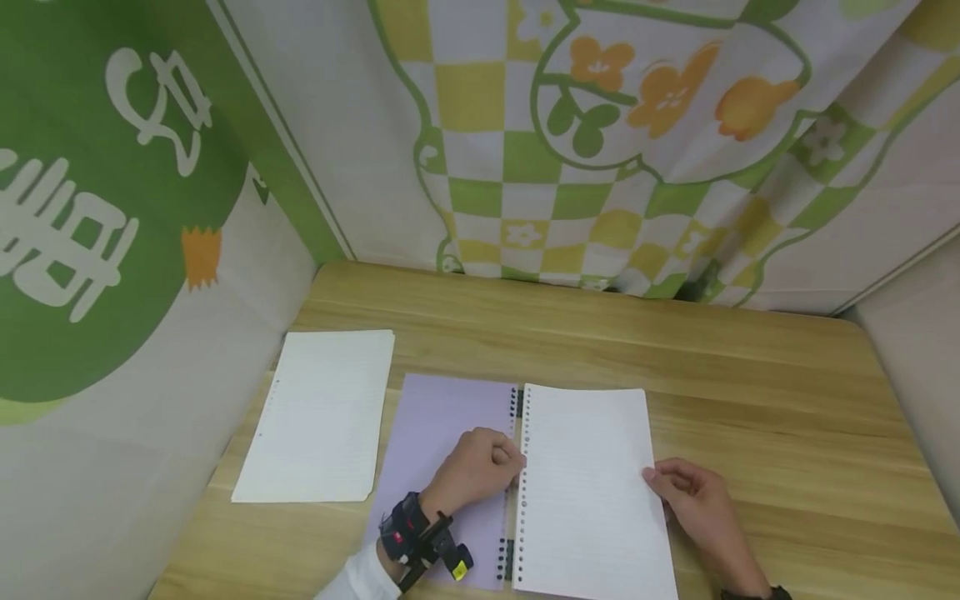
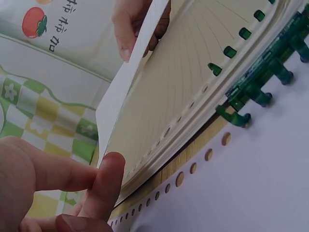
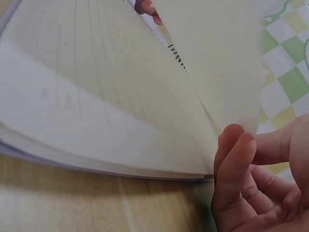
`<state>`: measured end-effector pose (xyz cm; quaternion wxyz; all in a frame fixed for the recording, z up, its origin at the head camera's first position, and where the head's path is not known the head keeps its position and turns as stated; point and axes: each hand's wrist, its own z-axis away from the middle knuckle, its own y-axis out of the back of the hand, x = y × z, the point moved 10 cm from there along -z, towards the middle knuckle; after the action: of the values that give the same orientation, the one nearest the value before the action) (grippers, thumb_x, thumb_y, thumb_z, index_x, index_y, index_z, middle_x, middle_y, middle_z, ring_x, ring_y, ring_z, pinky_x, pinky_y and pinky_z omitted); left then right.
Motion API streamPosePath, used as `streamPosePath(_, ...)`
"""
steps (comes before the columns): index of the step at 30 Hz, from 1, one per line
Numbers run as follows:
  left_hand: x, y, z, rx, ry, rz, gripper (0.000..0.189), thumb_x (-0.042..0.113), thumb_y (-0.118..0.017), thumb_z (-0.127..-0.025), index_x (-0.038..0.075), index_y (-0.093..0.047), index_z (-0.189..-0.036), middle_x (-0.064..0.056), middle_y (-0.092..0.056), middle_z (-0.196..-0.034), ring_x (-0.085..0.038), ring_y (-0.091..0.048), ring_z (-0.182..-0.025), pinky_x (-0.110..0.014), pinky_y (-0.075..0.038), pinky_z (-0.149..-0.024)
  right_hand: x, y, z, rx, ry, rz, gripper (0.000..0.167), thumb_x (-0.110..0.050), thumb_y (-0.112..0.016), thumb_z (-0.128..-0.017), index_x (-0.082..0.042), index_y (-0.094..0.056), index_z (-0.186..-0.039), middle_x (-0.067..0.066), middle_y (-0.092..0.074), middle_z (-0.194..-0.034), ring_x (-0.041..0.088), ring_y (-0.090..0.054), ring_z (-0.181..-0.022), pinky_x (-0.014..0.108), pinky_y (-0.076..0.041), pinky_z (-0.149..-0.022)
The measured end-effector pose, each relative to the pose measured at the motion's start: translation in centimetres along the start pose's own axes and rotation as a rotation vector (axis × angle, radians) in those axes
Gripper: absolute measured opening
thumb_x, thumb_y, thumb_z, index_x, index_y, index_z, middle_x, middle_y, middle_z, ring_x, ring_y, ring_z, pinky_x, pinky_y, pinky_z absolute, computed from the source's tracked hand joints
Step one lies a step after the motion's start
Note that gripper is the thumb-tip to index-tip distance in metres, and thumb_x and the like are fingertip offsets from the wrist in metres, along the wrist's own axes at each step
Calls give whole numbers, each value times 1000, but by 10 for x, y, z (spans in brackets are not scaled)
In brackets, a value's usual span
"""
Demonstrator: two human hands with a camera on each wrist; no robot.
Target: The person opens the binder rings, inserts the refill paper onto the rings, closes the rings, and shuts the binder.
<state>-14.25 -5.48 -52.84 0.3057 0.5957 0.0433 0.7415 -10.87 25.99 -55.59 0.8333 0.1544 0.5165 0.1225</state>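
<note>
Lying at left part of the counter point(image 1: 810, 417), near the green-and-white wall point(image 1: 97, 350): a pile of loose sheets point(image 1: 318, 417), with small holes along its left side. Just beside, after a narrow strip of wood, the lilac notebook cover point(image 1: 442, 404), flat, punched along its right side. Over this cover, the left hand point(image 1: 476, 462), with thumb and finger closely together, pinching the punched left edge of the white sheet point(image 1: 585, 492). Between cover and pages, green rings point(image 2: 231, 116), with hooks unfastened in the left wrist view. Next, the white sheet itself, raised over the page stack point(image 3: 96, 106) and held from both sides. At its right edge, the right hand point(image 1: 693, 500), pinching with the fingertips.

Possible troubles, by judgement: tearing around the holes, in case of uneven pulling against a ring; buckling of the sheet, from bringing both hands nearer to each other; missing of holes and rings, from tilting one end. Not possible to tell whether free of the rings at both ends.

About edges: at left, little room between cover and loose sheets. Behind the page stack and right of the right hand, broad wood surface, convenient for moving sideways.
</note>
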Motion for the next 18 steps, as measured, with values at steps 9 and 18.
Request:
streamPosePath(9,-2,-3,0,-1,39,-46,14,20,-73,-98,15,-80,-87,7,-69,-66,-9,-54,-59,-24,-40,-55,4,1,1,10,-42,-7,31,-24,-79,-99,2,-74,-115,-3,-79,-87,8,-63,-74,24,-51,-67)
streamPosePath(18,10,-4,16,38,-109,-349,29,31,-76,-99,14,-68,-121,6,-70,-109,-10,-60,-89,-28,-52,-76,4,-1,2,-9,-55,10,34,-25,-77,-100,3,-73,-120,-1,-80,-90,9,-63,-76,24,-51,-68)
